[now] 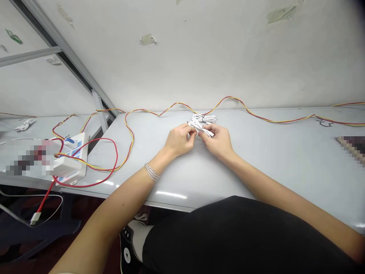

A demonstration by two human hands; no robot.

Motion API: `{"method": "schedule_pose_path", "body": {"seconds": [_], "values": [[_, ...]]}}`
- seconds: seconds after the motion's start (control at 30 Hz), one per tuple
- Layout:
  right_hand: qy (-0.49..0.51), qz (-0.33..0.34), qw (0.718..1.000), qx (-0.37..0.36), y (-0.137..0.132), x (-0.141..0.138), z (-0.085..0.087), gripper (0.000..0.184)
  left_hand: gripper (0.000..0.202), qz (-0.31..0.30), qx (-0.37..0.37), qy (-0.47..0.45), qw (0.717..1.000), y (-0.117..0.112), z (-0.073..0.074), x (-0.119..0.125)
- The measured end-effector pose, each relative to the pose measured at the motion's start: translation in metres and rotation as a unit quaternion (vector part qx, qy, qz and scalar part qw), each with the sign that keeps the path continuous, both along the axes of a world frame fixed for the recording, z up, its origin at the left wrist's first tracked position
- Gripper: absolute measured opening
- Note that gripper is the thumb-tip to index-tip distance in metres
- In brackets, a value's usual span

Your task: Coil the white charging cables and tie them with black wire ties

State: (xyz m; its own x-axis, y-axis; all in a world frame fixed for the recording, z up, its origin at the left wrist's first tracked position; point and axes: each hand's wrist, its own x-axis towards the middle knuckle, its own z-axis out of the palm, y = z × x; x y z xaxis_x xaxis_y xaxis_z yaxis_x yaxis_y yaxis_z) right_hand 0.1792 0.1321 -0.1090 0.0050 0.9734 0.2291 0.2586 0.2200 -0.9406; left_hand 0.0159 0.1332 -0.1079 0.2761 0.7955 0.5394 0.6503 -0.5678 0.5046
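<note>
A coiled white cable [197,123] is between my hands, near the back of the grey tabletop. My right hand [219,140] is closed, its thumb and fingers gripping the near end of the coil. My left hand [181,140] pinches at the coil's left side, thumb against forefinger; the exact spot under its fingertips is hidden. Just behind lies a second white cable bundle [211,119], bound with a dark tie and partly overlapped by the first.
Red and yellow wires [178,103] run along the wall's foot and loop to a white power strip [81,152] at left. Dark twist ties [325,122] lie at right. Another white cable bundle [25,125] sits far left, beyond a metal frame [82,72].
</note>
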Motion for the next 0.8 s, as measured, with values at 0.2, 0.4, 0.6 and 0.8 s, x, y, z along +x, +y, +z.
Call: {"method": "schedule_pose_path", "body": {"seconds": [0.2,0.4,0.6,0.8], "values": [[-0.013,-0.003,1.0,-0.003,0.0024,0.0007,-0.0035,0.023,0.011,-0.004,-0.047,-0.037,0.998,0.0011,-0.0006,0.0024],[-0.006,0.029,1.0,-0.008,0.0053,0.0019,-0.0073,0.025,0.016,0.011,-0.173,-0.163,0.971,-0.0004,-0.0003,0.0065],[-0.007,0.069,0.998,-0.007,0.001,0.0014,-0.0023,0.033,0.03,0.011,-0.25,-0.278,0.927,0.0005,0.0011,0.0082],[0.01,0.078,0.997,-0.015,0.0008,0.0014,-0.0025,0.039,0.032,-0.027,-0.285,-0.336,0.897,0.0013,0.002,0.0087]]}}
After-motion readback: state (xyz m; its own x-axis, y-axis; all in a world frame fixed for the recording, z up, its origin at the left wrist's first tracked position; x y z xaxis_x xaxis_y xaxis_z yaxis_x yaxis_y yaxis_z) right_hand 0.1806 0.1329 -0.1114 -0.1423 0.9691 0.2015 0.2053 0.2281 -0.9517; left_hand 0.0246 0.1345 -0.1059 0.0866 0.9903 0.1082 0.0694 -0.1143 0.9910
